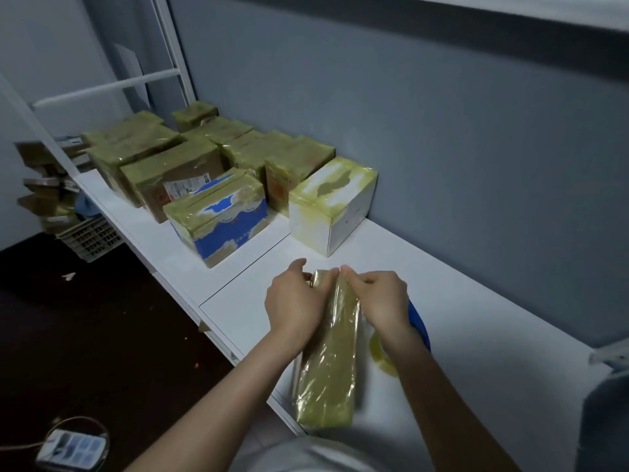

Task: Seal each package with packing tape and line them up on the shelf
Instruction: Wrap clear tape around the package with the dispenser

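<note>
My left grip (293,301) and right grip (378,297) pinch the far end of the taped package (328,373), which lies lengthwise away from me.

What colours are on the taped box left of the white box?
Blue and white taped carton, head view.

Light dim and even, cool in tone. Grey-blue painted wall (442,131) runs behind a long white flat-topped shelf (476,301), with a thin seam crossing the shelf surface. White metal upright post (173,46) and white crossbar (102,85) at far left end. Dark brown floor (102,318) below, a few pale scraps on it. On the floor: pale slotted plastic crate (90,238) near the post; white power strip (73,446) with looped cable, nearest the camera.
</note>
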